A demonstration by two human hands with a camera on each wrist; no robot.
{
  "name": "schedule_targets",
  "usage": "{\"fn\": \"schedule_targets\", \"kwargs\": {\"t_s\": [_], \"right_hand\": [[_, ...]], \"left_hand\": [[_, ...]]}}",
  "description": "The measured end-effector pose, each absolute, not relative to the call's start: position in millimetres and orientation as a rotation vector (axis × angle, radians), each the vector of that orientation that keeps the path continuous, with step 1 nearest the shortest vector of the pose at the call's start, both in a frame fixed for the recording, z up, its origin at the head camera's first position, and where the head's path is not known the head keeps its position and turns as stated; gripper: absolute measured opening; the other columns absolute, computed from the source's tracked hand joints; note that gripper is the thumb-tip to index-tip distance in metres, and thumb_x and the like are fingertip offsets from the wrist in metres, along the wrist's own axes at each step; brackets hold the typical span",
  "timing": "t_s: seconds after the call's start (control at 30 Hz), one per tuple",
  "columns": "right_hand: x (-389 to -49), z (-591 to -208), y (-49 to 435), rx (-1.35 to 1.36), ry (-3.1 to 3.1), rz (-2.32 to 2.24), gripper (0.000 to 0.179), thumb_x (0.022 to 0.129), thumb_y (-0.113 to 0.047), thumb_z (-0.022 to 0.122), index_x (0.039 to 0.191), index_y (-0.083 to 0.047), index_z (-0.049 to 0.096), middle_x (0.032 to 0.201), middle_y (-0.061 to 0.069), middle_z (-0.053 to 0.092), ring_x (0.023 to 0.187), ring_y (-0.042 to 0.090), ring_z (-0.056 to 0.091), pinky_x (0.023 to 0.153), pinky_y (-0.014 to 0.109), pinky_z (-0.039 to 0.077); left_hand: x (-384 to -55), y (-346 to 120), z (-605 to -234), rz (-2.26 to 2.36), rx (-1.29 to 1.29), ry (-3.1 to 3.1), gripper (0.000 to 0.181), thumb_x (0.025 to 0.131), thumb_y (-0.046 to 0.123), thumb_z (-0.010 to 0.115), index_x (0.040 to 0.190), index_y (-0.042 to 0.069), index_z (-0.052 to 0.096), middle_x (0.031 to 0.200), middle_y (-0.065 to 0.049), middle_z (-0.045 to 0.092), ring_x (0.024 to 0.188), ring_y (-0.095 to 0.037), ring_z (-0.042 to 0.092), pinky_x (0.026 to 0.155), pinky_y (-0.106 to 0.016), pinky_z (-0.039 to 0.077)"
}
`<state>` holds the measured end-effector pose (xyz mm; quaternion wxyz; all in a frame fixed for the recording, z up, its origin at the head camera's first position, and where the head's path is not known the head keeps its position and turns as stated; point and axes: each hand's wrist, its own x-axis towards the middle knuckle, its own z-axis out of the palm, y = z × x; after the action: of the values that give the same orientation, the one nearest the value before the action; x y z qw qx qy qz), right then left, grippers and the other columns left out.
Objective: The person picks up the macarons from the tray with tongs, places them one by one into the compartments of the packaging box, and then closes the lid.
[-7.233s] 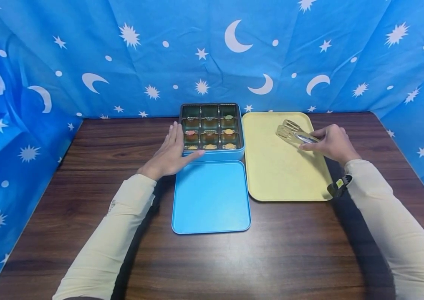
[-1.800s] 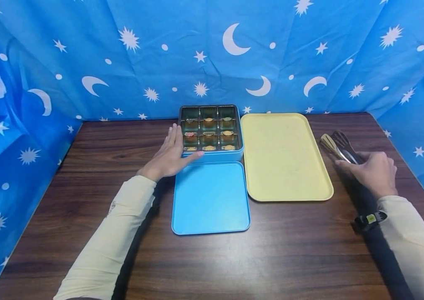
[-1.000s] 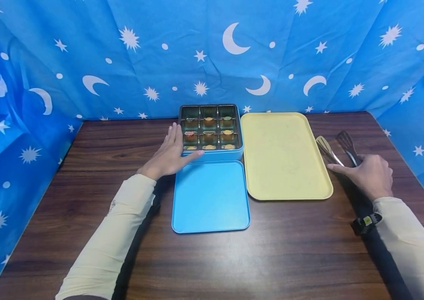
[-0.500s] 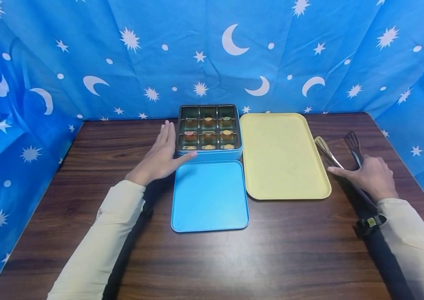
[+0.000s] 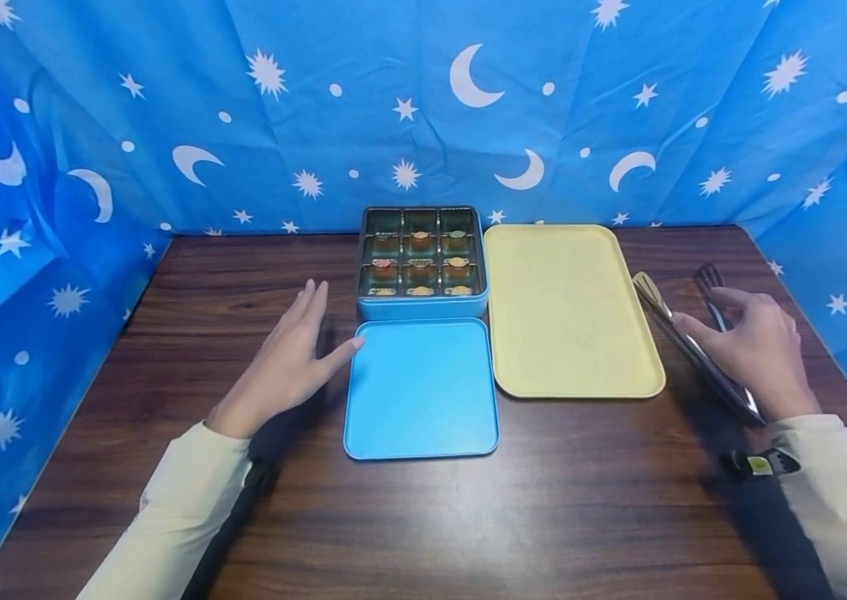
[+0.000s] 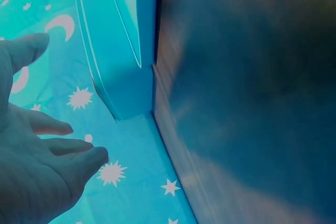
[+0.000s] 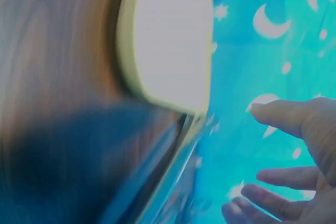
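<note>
In the head view my left hand (image 5: 277, 371) hovers with fingers spread, left of the blue tin lid (image 5: 423, 392) and apart from the tin (image 5: 423, 310). A dark divider inside the tin has small compartments with red, orange, yellow and green pieces, too small to identify. My right hand (image 5: 761, 350) is over a pair of tongs (image 5: 709, 369) lying spread on the table, right of the tray. The right wrist view shows that hand (image 7: 315, 145) with loose fingers and nothing in them, clear of the tongs.
A yellow tray (image 5: 573, 317) lies between the tin and the tongs. Dark wood tabletop (image 5: 543, 517) extends in front. A blue curtain (image 5: 423, 108) with moons and stars stands close behind and at both sides.
My right hand has carried the tongs from over the tray to the table and let go. My left hand has drawn back from the tin. An orange piece now shows in the far row.
</note>
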<state>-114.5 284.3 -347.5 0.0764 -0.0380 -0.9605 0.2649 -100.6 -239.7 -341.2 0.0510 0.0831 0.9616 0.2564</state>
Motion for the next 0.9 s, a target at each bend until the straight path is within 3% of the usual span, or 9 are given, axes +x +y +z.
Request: {"fn": "schedule_targets", "kwargs": {"t_s": [0.07,0.13,0.2,0.3,0.43,0.6,0.9], "right_hand": [[-108.9,-344.2,271.9,-0.058,-2.835,0.832,0.068,0.094,-0.043,0.071,0.135,0.01,0.058,0.126,0.035,0.061,0.108,0.051,0.06,0.084,0.06,0.047],[-102.9,-342.5,259.2,0.002,-2.797,0.89,0.061,0.094,-0.04,0.072,0.13,0.007,0.063,0.121,0.031,0.065,0.1,0.045,0.065,0.078,0.042,0.053],[-96.9,-341.8,245.9,0.064,-2.763,0.952,0.053,0.093,-0.037,0.074,0.125,0.004,0.067,0.113,0.026,0.07,0.092,0.036,0.068,0.07,0.025,0.05],[-88.8,-343.5,224.5,0.164,-2.739,1.096,0.044,0.093,-0.031,0.076,0.12,0.003,0.07,0.108,0.024,0.072,0.089,0.031,0.07,0.063,0.012,0.048],[-77.9,-350.0,196.4,0.27,-2.794,1.292,0.042,0.094,-0.026,0.076,0.122,0.004,0.069,0.114,0.022,0.071,0.093,0.033,0.073,0.069,0.02,0.056],[-65.4,-358.1,166.7,0.338,-2.857,1.518,0.043,0.094,-0.023,0.075,0.125,0.005,0.066,0.117,0.019,0.071,0.098,0.027,0.072,0.081,0.029,0.058],[-53.8,-368.5,131.9,0.371,-2.862,1.911,0.045,0.092,-0.016,0.076,0.127,0.01,0.064,0.122,0.022,0.069,0.104,0.028,0.071,0.081,0.024,0.055]], "left_hand": [[-91.3,-239.4,-340.8,0.802,0.227,2.924,0.096,0.1,0.058,0.054,0.163,0.004,0.007,0.168,-0.021,0.002,0.153,-0.042,0.008,0.116,-0.067,0.015],[-82.6,-239.2,-341.1,0.824,0.197,2.912,0.092,0.101,0.054,0.055,0.162,0.002,0.01,0.167,-0.023,0.008,0.152,-0.044,0.013,0.115,-0.067,0.018],[-74.6,-239.3,-342.0,0.845,0.168,2.891,0.091,0.101,0.054,0.055,0.162,0.002,0.013,0.166,-0.024,0.013,0.151,-0.044,0.016,0.115,-0.067,0.021],[-63.3,-239.4,-343.9,0.901,0.122,2.841,0.089,0.101,0.055,0.054,0.162,0.003,0.015,0.164,-0.025,0.021,0.149,-0.044,0.024,0.113,-0.066,0.026],[-51.6,-237.8,-346.1,1.028,0.081,2.746,0.086,0.102,0.052,0.055,0.162,0.003,0.018,0.158,-0.028,0.031,0.142,-0.044,0.039,0.108,-0.062,0.038],[-42.6,-232.9,-347.7,1.126,0.045,2.639,0.079,0.103,0.045,0.057,0.16,0.001,0.023,0.154,-0.029,0.038,0.135,-0.042,0.05,0.103,-0.056,0.045],[-35.4,-226.1,-355.3,1.135,-0.025,2.56,0.073,0.102,0.043,0.059,0.155,-0.002,0.035,0.146,-0.022,0.051,0.128,-0.034,0.056,0.101,-0.052,0.048]]}}
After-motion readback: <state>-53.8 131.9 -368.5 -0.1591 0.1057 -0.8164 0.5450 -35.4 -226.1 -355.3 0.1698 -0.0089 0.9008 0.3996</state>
